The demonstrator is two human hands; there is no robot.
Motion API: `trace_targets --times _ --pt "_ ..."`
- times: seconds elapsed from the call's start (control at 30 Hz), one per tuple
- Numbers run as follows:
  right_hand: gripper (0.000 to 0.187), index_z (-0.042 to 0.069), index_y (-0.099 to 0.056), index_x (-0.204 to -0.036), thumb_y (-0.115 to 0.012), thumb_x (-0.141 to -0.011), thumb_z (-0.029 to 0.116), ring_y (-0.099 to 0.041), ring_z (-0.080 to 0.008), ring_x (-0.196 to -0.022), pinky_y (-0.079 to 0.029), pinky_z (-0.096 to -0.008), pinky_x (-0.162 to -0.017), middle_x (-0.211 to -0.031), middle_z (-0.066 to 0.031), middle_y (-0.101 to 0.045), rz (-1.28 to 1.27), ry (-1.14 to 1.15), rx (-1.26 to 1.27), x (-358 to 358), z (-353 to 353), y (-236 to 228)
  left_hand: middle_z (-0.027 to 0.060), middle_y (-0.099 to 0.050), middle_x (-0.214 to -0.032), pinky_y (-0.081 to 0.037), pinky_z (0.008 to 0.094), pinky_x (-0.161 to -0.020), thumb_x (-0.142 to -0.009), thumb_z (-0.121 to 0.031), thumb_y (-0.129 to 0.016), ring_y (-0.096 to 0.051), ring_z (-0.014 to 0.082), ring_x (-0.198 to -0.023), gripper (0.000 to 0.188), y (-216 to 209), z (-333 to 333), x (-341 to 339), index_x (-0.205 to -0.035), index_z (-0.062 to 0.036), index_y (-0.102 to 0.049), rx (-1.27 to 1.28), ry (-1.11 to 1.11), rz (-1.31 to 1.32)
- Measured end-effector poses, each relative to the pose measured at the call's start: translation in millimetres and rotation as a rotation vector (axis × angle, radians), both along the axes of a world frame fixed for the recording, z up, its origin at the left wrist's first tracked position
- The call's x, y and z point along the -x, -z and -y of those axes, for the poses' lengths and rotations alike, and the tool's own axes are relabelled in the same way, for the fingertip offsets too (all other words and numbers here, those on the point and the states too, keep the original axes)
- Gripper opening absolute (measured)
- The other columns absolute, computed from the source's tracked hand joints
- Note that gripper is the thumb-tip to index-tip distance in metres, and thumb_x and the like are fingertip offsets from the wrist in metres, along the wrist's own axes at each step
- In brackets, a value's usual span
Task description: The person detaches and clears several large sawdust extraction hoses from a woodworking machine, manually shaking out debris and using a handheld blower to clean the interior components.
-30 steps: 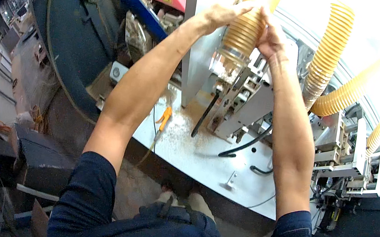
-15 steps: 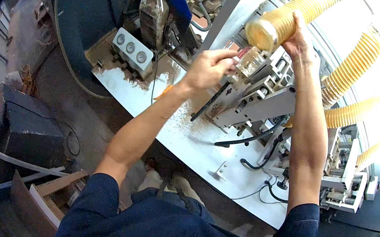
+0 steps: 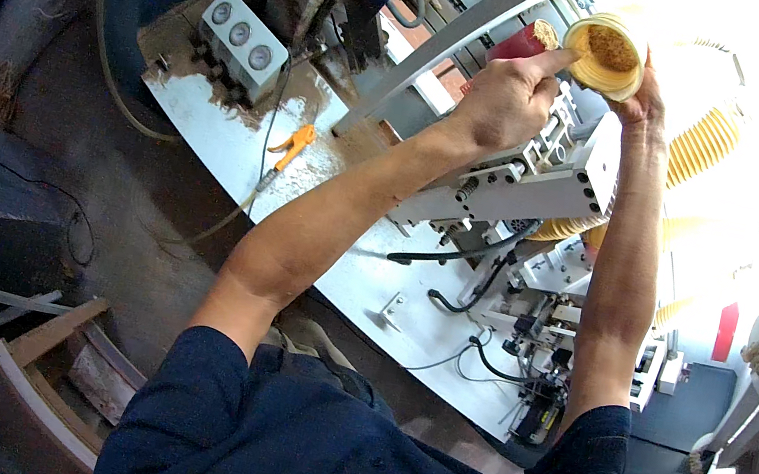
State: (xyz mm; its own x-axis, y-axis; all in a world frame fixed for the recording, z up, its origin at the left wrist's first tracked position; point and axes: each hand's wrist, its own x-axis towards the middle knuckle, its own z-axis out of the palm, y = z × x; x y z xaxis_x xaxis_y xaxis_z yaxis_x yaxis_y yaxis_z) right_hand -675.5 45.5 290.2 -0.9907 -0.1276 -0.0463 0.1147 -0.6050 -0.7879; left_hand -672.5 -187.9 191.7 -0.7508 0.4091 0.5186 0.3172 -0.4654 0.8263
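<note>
Holding a dust hose open end up, finger at its mouth

Starting at the left, a gauge block (image 3: 240, 38) with three round dials sits on the far corner of the white table (image 3: 217, 122), sawdust heaped around it. Just right of it an orange tool (image 3: 296, 140) lies on the table with a thin cable trailing off toward the floor.

Further right, the left hand (image 3: 502, 106) is raised above the machine head (image 3: 530, 188). Its fingers are mostly curled in, and the forefinger is stretched out so that its tip touches the rim of the hose (image 3: 606, 56). A red cylinder (image 3: 524, 41) shows just behind the knuckles; whether the hand touches it I cannot tell.

The hose is a yellow ribbed tube, held up well above the table with its open end turned toward the camera. The mouth looks packed with brown sawdust. The right hand (image 3: 644, 106) is wrapped around the hose from behind, just below the rim, fingers closed on it. More yellow ribbed tubes (image 3: 711, 143) run off to the right in the glare.

By the look of it, the step in hand is checking or clearing the clogged mouth. A next move would call for the right hand to keep the hose steady while the left forefinger works inside the rim.
</note>
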Motion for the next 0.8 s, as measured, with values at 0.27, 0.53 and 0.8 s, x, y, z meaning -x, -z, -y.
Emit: trace_targets --times 0.27,0.53,0.8 --pt "0.053 0.001 -0.049 -0.122 -0.064 -0.083 0.033 -0.049 -0.0328 -0.118 -0.043 -0.0516 -0.099 -0.121 -0.0189 -0.053 0.019 0.427 -0.25 0.5 52.0 -32.3 0.0182 -0.066 -0.088 -0.05 0.0289 -0.071 -0.087 -0.011 -0.055 -0.065 0.0205 -0.078 0.028 -1.6 27.1 9.6 -0.112 -0.0016 -0.063 -0.156 -0.282 -0.176" --pt "0.06 0.012 -0.049 -0.124 -0.069 -0.077 0.044 -0.043 -0.0255 -0.116 -0.033 -0.0533 -0.1 -0.121 -0.0077 -0.051 -0.151 0.318 -0.776 6.3 -37.8 21.8 0.0126 -0.068 -0.084 -0.05 0.0294 -0.067 -0.089 -0.015 -0.053 -0.063 0.0159 -0.075 0.028 72.3 69.6 6.2 -0.106 0.0046 -0.063 0.347 -0.2 -0.053" --pt "0.086 0.011 -0.04 -0.133 -0.081 -0.064 0.041 -0.044 -0.0334 -0.118 -0.033 -0.07 -0.092 -0.126 -0.015 -0.047 0.015 0.569 -0.565 54.9 -41.0 1.5 0.0129 -0.067 -0.089 -0.05 0.0292 -0.071 -0.087 -0.013 -0.056 -0.064 0.0168 -0.079 0.027 85.9 102.6 -2.9 -0.107 0.0048 -0.063 0.502 -0.176 0.109"
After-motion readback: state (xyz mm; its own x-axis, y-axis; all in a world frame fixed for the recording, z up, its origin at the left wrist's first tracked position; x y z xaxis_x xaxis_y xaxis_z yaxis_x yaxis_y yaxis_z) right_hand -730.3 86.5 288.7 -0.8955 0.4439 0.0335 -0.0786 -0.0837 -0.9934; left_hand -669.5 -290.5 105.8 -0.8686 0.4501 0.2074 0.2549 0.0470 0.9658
